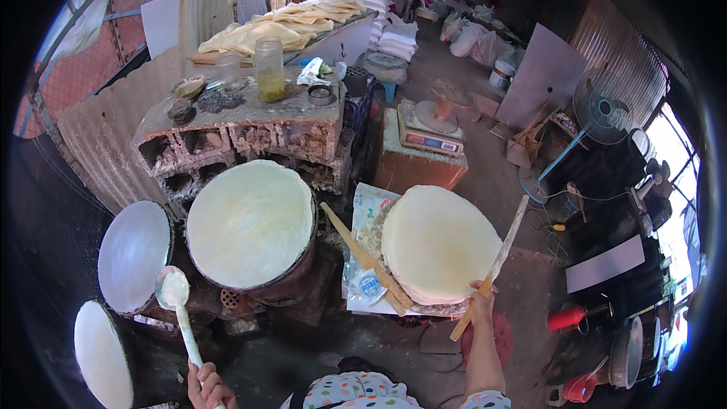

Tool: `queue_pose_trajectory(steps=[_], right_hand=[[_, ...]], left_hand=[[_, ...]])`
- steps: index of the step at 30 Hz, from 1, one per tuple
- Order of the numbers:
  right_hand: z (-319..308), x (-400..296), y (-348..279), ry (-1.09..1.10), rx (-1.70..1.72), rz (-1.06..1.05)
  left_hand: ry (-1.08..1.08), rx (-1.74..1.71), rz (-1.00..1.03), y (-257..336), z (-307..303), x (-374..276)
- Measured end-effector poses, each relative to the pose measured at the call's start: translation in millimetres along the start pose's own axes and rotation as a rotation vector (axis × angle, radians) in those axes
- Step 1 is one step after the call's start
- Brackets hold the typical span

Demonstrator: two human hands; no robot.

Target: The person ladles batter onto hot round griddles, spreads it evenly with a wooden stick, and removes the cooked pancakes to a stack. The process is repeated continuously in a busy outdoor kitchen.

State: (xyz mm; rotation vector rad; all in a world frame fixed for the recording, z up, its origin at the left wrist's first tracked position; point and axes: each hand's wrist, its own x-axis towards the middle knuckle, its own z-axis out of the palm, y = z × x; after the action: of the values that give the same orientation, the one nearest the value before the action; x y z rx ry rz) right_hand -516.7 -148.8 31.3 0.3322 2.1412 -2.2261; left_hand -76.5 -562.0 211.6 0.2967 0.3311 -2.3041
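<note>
My left hand (209,384) grips the handle of a ladle (172,288); its bowl is coated with pale batter and hangs near the edge of the left griddle. My right hand (483,294) holds a long flat wooden spatula (507,244), slanted up along the right side of a stack of thin round flatbreads (440,244). The large round griddle (250,224) in front bears a thin pale sheet that reaches its rim. A bluish-white layer covers the left griddle (135,255), and a whitish layer the lower-left griddle (102,355).
Wooden sticks (363,255) lie left of the stack on plastic bags. Behind the griddles, a cinder-block ledge (238,119) carries a glass jar (270,71) with yellowish liquid. Folded flatbreads (284,25) lie beyond. A scale (430,128) and a fan (603,105) stand farther right.
</note>
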Motion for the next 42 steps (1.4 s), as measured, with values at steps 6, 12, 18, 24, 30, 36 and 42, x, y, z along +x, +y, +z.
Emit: queue_pose_trajectory(steps=[6, 12, 18, 24, 30, 36, 42], right_hand=[[8, -14, -18, 0.015, -0.063, 0.044], [-53, 17, -26, -0.132, -0.293, 0.106], [17, 24, -85, -0.098, -0.359, 0.117], [208, -12, -58, -0.4, -0.458, -0.005], [371, -243, -8, -1.476, -0.336, -0.013], [321, -444, -1, -2.342, -0.558, -0.051], [166, -574, 2, -3.109, -0.829, -0.232]], left_hand=[[-0.034, -0.035, -0.2, -36, 26, -7], [0.015, -0.055, 0.007, -35, -7, 6], [0.002, -0.227, -0.024, -67, 28, 7], [0.182, 0.081, 0.3, -30, -11, 3], [0.175, -0.043, 0.724, -28, -42, -88], [0.264, -0.124, 1.409, -69, -102, -218], [0.586, -0.423, 2.011, -171, -202, -335]])
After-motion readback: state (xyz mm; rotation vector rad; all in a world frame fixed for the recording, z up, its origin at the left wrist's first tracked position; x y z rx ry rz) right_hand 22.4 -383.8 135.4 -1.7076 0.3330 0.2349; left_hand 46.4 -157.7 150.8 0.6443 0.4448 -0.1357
